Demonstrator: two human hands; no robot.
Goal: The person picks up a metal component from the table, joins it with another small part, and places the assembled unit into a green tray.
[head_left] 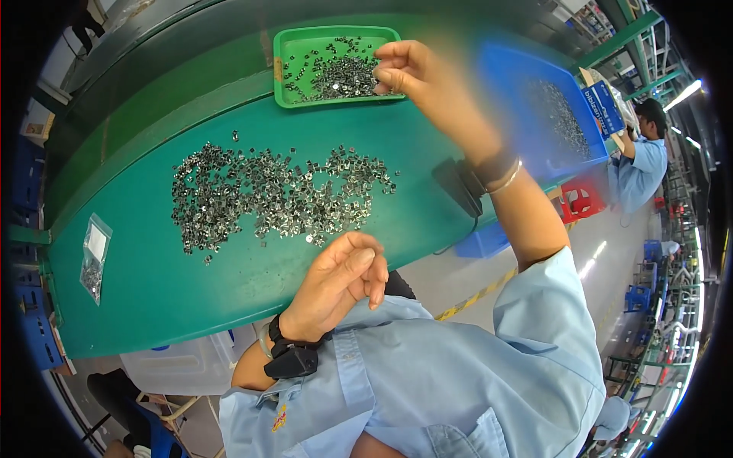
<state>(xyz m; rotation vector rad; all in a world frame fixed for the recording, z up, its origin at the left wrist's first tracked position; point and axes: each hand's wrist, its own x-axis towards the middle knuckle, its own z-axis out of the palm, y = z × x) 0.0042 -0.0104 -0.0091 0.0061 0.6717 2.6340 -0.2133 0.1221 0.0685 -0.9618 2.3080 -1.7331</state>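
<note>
At twelve o'clock my right hand (408, 72) pinches fingertips together over the green tray (286, 72) of clips (340, 76); more clips (267, 198) lie spread at nine. Left hand (340, 286) rests curled, empty. I judge them light, stiff, slippery: pinch by the edges.

Green work table (229, 282), long and flat. Broad scatter of small metal clips (267, 198) spread loose across the middle. Green tray (286, 65) toward the far edge — more clips heaped inside. Blue bin (511, 84) at the right end, blurred. Small clear bag (95, 256) of parts near the left end — lying flat.
</note>
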